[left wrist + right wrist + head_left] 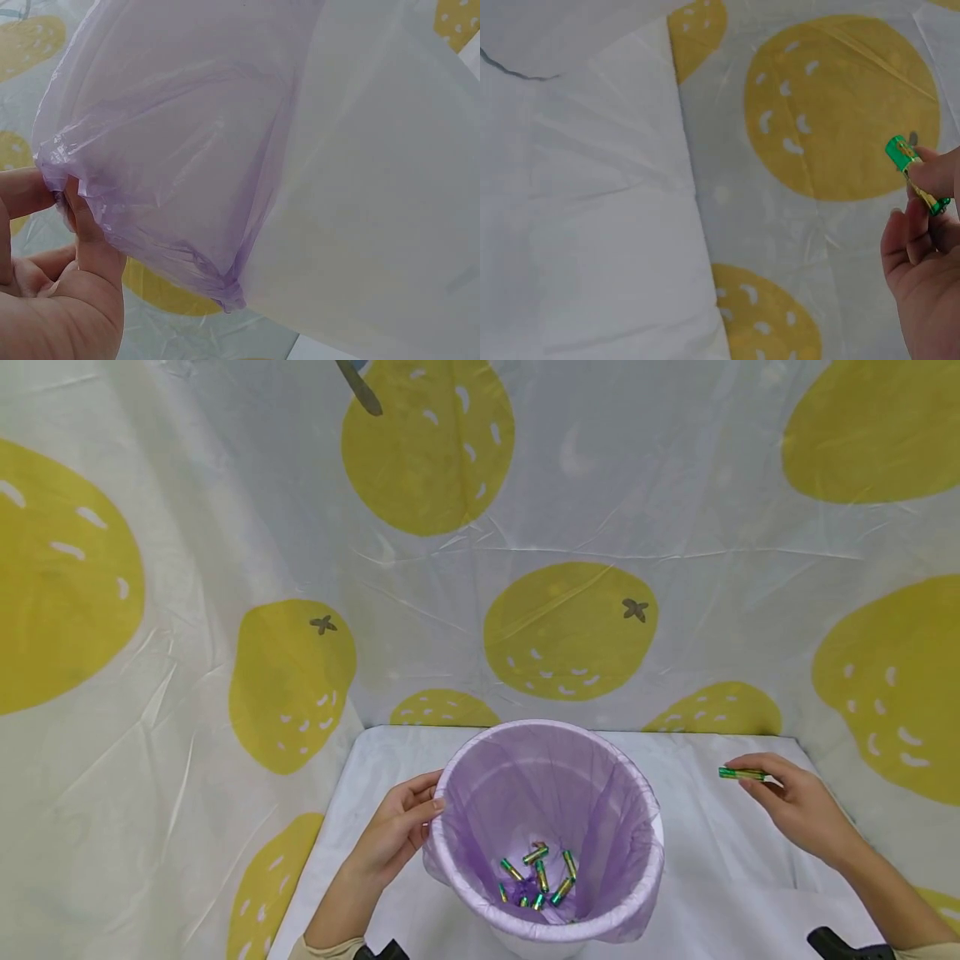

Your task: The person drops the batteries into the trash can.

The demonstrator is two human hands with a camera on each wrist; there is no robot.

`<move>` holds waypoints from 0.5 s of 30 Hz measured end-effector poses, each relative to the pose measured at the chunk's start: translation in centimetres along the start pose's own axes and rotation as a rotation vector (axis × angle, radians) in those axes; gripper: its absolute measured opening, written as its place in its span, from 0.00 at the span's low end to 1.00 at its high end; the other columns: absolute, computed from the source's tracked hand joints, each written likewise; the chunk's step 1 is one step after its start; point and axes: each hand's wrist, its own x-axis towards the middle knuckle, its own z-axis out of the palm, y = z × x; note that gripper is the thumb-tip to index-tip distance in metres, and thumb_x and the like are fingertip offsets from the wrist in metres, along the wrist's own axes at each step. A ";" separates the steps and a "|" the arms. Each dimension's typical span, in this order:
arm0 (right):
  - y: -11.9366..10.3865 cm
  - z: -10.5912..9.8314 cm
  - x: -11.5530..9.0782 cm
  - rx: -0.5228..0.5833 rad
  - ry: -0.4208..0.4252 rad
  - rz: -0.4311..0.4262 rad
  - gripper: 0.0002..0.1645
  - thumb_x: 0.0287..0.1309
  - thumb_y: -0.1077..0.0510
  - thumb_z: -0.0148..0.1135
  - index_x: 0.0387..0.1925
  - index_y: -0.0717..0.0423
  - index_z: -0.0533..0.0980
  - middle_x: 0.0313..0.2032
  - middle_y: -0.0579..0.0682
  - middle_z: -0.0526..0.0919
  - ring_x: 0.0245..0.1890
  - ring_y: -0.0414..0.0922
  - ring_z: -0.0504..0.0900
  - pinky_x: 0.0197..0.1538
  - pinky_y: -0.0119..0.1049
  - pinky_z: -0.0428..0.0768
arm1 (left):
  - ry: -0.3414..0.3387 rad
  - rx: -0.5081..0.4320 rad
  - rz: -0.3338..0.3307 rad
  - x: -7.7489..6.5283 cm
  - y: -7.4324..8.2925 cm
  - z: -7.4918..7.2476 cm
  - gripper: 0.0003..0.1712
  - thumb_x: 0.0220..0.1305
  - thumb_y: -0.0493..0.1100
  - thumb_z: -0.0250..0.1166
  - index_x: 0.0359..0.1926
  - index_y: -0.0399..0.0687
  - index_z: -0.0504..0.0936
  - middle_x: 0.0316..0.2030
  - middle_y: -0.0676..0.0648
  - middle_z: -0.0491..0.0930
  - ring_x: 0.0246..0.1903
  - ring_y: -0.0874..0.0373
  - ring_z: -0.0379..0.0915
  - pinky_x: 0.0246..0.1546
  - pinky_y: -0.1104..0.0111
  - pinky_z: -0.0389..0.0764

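A round bin [536,947] stands on the white-covered table, lined with a thin purple bag [540,793] folded over its rim. Several green and gold batteries [542,877] lie loose at the bottom of the liner. At the bin's left side my left hand [401,827] pinches the rim and the bag's edge between thumb and fingers; up close, the left wrist view shows the gathered purple bag [172,172] against the pale bin wall. Off to the right, apart from the bin, my right hand [798,806] pinches one green and gold battery [904,154] above the table.
The white table cover [720,868] spreads around the bin. Behind and on both sides hangs a pale cloth [420,635] printed with yellow fruit. Dark wrist straps [847,945] show at the lower edge.
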 end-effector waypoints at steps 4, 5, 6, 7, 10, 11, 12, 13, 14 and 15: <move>-1.3 0.2 0.7 0.038 0.002 -0.041 0.19 0.61 0.78 0.63 0.50 0.62 0.82 0.48 0.38 0.82 0.49 0.27 0.76 0.49 0.15 0.74 | 0.004 0.001 -0.003 0.0 0.0 0.0 0.30 0.72 0.27 0.55 0.70 0.17 0.59 0.53 0.36 0.78 0.45 0.54 0.82 0.43 0.67 0.86; -1.8 0.2 0.9 0.046 -0.002 -0.049 0.19 0.61 0.79 0.63 0.51 0.62 0.82 0.48 0.38 0.82 0.49 0.27 0.76 0.50 0.15 0.74 | 0.005 0.001 -0.004 0.0 0.0 0.0 0.30 0.72 0.27 0.55 0.70 0.18 0.59 0.53 0.36 0.78 0.45 0.55 0.82 0.43 0.67 0.86; -2.2 0.2 1.1 0.058 -0.008 -0.056 0.20 0.61 0.80 0.63 0.51 0.63 0.82 0.48 0.39 0.83 0.50 0.28 0.77 0.51 0.15 0.74 | 0.006 0.000 -0.006 0.0 0.0 0.0 0.30 0.72 0.27 0.56 0.70 0.18 0.59 0.53 0.36 0.79 0.45 0.55 0.82 0.43 0.67 0.86; -2.8 0.2 1.3 0.071 -0.020 -0.068 0.20 0.61 0.80 0.63 0.51 0.63 0.82 0.49 0.40 0.83 0.50 0.29 0.77 0.51 0.16 0.74 | 0.007 -0.001 -0.007 0.0 0.0 0.0 0.30 0.72 0.27 0.56 0.70 0.18 0.59 0.53 0.36 0.78 0.45 0.55 0.82 0.43 0.68 0.86; -4.6 0.4 2.0 0.119 -0.047 -0.119 0.22 0.58 0.83 0.61 0.51 0.66 0.81 0.49 0.43 0.83 0.50 0.32 0.78 0.52 0.18 0.76 | 0.010 0.000 -0.008 0.1 0.0 0.0 0.30 0.72 0.27 0.56 0.70 0.18 0.59 0.53 0.36 0.79 0.44 0.55 0.82 0.42 0.68 0.86; -5.2 0.4 2.2 0.132 -0.057 -0.137 0.22 0.57 0.84 0.61 0.50 0.67 0.81 0.49 0.44 0.82 0.50 0.32 0.79 0.52 0.19 0.77 | 0.010 -0.001 -0.008 0.1 0.0 0.0 0.30 0.72 0.27 0.56 0.70 0.18 0.59 0.53 0.36 0.79 0.44 0.55 0.82 0.43 0.67 0.86; -5.9 0.5 2.5 0.148 -0.068 -0.162 0.23 0.55 0.85 0.61 0.50 0.67 0.81 0.49 0.46 0.82 0.50 0.33 0.79 0.52 0.20 0.78 | 0.012 -0.001 -0.009 0.1 0.0 0.0 0.30 0.72 0.27 0.56 0.70 0.18 0.59 0.53 0.36 0.79 0.44 0.55 0.82 0.43 0.67 0.86; -6.5 0.6 2.8 0.162 -0.080 -0.186 0.24 0.55 0.86 0.60 0.50 0.68 0.81 0.48 0.48 0.82 0.50 0.35 0.80 0.51 0.21 0.79 | 0.013 0.001 -0.009 0.1 0.0 0.0 0.30 0.72 0.27 0.55 0.70 0.18 0.59 0.52 0.36 0.79 0.44 0.55 0.82 0.43 0.67 0.86; -7.1 0.7 3.0 0.177 -0.094 -0.210 0.25 0.54 0.87 0.60 0.50 0.68 0.81 0.48 0.50 0.82 0.49 0.36 0.80 0.50 0.22 0.79 | 0.014 0.001 -0.009 0.1 0.0 0.0 0.30 0.72 0.27 0.55 0.70 0.18 0.59 0.52 0.37 0.79 0.44 0.55 0.82 0.43 0.67 0.86; -7.7 0.8 3.3 0.187 -0.108 -0.232 0.25 0.53 0.87 0.60 0.50 0.67 0.80 0.48 0.51 0.82 0.49 0.36 0.80 0.50 0.22 0.80 | 0.014 0.000 -0.011 0.1 0.0 0.0 0.30 0.72 0.26 0.55 0.70 0.18 0.59 0.52 0.37 0.79 0.44 0.55 0.82 0.43 0.67 0.86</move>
